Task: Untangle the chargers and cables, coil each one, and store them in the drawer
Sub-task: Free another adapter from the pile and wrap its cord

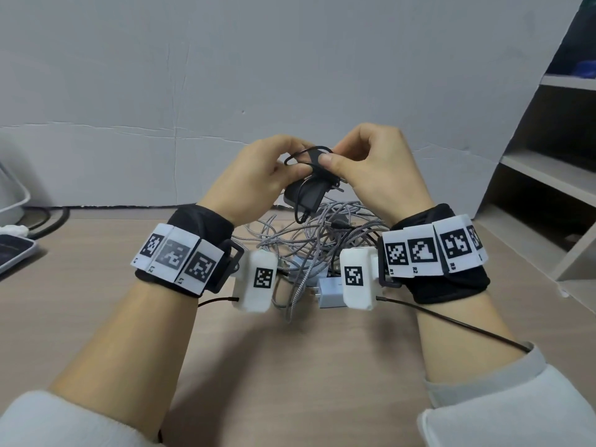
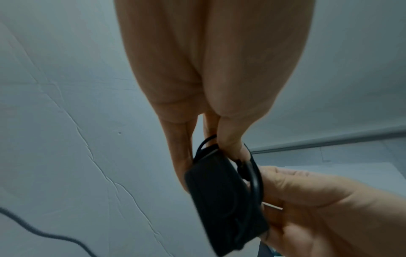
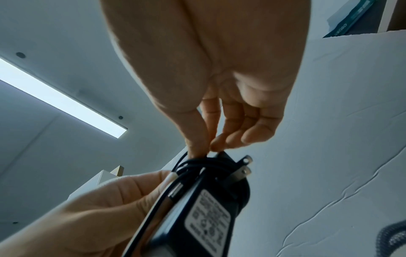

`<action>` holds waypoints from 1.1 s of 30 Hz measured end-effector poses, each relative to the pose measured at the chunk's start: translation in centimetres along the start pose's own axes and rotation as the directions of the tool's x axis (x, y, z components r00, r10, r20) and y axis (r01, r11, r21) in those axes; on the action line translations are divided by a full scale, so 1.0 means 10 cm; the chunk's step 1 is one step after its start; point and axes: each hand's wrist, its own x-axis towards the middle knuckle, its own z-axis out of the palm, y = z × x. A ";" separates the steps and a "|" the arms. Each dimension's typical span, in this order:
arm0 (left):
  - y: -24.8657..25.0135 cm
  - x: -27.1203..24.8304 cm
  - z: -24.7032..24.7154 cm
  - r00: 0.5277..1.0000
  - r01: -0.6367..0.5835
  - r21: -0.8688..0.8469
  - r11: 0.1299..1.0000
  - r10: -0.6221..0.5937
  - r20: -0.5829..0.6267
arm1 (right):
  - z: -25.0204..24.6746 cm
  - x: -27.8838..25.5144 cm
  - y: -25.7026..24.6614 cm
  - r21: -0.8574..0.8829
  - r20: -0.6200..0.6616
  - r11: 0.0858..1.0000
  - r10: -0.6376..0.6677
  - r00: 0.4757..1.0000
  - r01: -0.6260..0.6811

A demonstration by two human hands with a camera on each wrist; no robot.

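Both hands hold a black charger with its thin black cable wound round it, lifted above the table. My left hand grips the charger body between thumb and fingers. My right hand pinches a loop of the black cable at the top, beside the two metal prongs. Below the hands lies a tangle of grey braided cables and a white charger on the table. No drawer is in view.
The wooden table runs back to a grey wall. A shelf unit stands at the right. At the left edge sit a white object, a dark cord and a tray-like device.
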 end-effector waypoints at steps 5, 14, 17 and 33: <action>-0.03 0.02 -0.03 0.999 0.030 -0.072 0.997 -0.028 0.032 | -0.03 -0.01 -0.01 -0.019 0.087 0.999 -0.027 0.996 0.029; -0.08 0.05 0.07 0.993 0.074 -0.071 0.995 -0.080 -0.083 | 0.00 0.01 0.00 -0.117 0.120 0.993 0.018 0.993 -0.004; -0.13 0.05 0.07 0.977 0.131 -0.094 0.987 -0.145 -0.158 | 0.00 -0.02 -0.03 -0.131 0.113 0.991 0.046 0.992 -0.031; -0.10 0.06 0.18 0.966 0.138 -0.155 0.978 -0.168 -0.195 | 0.16 -0.12 -0.14 -0.292 0.144 0.955 0.105 0.984 -0.060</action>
